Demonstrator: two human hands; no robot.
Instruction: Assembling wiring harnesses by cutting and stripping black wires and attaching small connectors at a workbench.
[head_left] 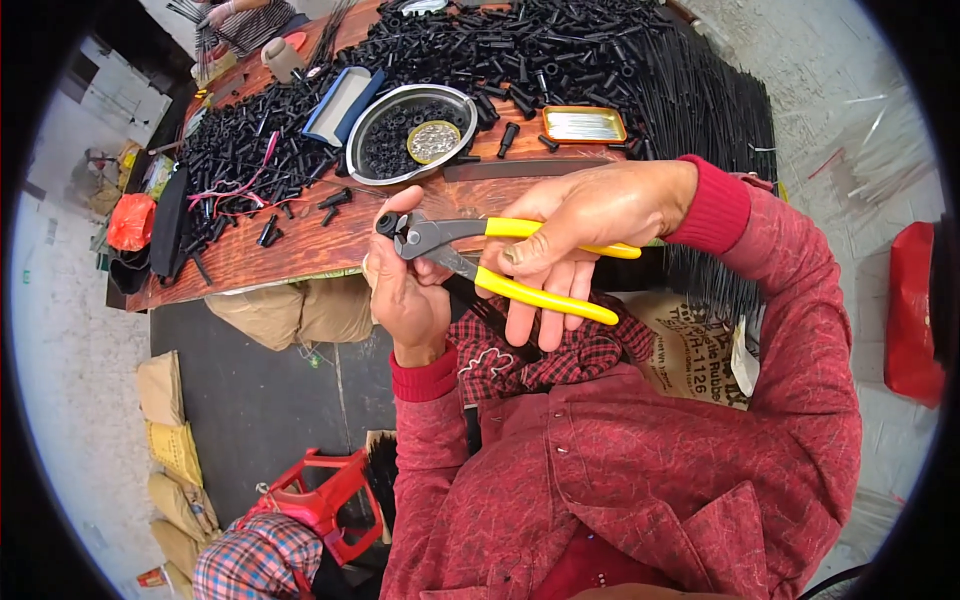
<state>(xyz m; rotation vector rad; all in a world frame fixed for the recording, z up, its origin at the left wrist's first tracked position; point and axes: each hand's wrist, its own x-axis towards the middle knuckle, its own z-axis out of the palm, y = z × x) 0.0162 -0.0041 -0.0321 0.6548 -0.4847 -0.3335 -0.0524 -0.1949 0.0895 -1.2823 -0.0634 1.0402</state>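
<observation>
My right hand [560, 235] is closed round a pair of end-cutting pliers with yellow handles [545, 298], which stand spread apart. Their dark jaws [428, 238] point left and meet a small black tubular piece [387, 223]. Pinched between the thumb and fingers of my left hand [402, 290], that piece sits right at the jaw tips. Whether the jaws bite into it or only touch it, I cannot tell. Both hands are raised in front of the table's near edge, above my lap.
Black tubular parts [480, 50] heap over the wooden table [300, 245]. A metal bowl [352, 160] holds small black rings; a blue-edged box [343, 105] and a yellow-rimmed tin [584, 124] flank it. Long black rods [700, 110] hang off the right side. A red stool [320, 490] stands lower left.
</observation>
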